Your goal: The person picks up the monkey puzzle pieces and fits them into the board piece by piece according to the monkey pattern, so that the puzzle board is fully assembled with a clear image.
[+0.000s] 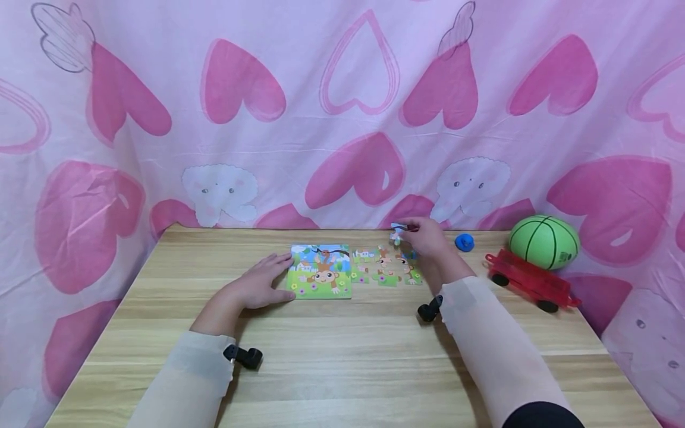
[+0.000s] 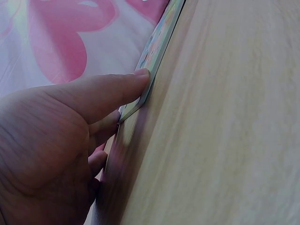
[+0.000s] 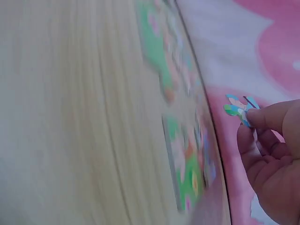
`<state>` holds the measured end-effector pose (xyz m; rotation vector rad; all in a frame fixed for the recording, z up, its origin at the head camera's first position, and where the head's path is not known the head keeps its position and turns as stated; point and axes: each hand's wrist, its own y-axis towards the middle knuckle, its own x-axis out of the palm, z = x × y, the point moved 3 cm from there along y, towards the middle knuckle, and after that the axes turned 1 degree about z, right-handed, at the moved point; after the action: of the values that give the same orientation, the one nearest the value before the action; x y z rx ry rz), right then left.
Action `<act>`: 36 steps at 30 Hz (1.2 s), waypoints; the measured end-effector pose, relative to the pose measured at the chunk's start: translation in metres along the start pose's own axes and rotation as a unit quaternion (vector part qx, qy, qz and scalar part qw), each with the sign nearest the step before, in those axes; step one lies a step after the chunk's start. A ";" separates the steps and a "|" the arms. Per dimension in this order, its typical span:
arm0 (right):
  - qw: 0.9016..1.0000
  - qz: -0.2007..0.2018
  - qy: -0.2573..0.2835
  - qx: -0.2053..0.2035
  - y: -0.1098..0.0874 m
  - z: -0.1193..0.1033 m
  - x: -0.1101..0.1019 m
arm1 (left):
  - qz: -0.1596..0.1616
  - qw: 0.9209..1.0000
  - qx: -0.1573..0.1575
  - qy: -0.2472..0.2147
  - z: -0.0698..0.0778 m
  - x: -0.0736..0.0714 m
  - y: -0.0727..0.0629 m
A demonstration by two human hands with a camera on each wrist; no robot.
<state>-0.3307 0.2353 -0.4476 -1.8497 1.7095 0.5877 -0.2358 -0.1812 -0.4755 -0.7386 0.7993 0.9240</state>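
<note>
My left hand point(image 1: 262, 282) rests at the left side of a square jigsaw board point(image 1: 319, 291) printed with a monkey. In the left wrist view its thumb point(image 2: 117, 89) lies straight against the board's corner, and the other fingers touch near the board's side edge. Over the loose puzzle pieces, my right hand point(image 1: 428, 238) pinches one puzzle piece point(image 1: 396, 233) between thumb and fingers. That piece point(image 3: 240, 108) shows blue, green and white, held up off the table. Several loose pieces point(image 1: 387, 280) lie flat right of the board, partly behind the right hand.
A small blue object point(image 1: 464, 242) sits at the back right. Beside it, a green ball point(image 1: 544, 242) is next to a red toy cart point(image 1: 532, 282) with black wheels. A pink heart-print curtain point(image 1: 353, 172) hangs behind the wooden table point(image 1: 332, 362).
</note>
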 end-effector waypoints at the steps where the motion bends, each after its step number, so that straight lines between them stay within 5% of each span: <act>1: 1.000 0.003 0.008 -0.008 -0.001 -0.003 0.003 | 0.000 1.000 -0.001 0.001 0.000 0.000 0.000; 12: 0.994 -0.041 0.078 -0.068 -0.010 -0.034 0.048 | 0.003 1.000 0.003 -0.001 0.000 -0.001 0.000; 19: 0.991 -0.062 0.110 -0.051 -0.012 -0.047 0.072 | 0.001 1.000 0.000 -0.003 0.000 -0.001 0.001; 29: 0.991 -0.078 0.055 -0.095 -0.014 -0.063 0.099 | 0.000 1.000 -0.005 -0.005 0.000 0.000 0.001; 36: 0.991 -0.083 0.059 -0.089 -0.012 -0.069 0.115 | -0.003 1.000 0.002 0.001 -0.001 0.000 0.001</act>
<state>-0.3109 0.1041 -0.4689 -2.1684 1.5983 0.5900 -0.2370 -0.1809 -0.4765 -0.7385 0.8009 0.9165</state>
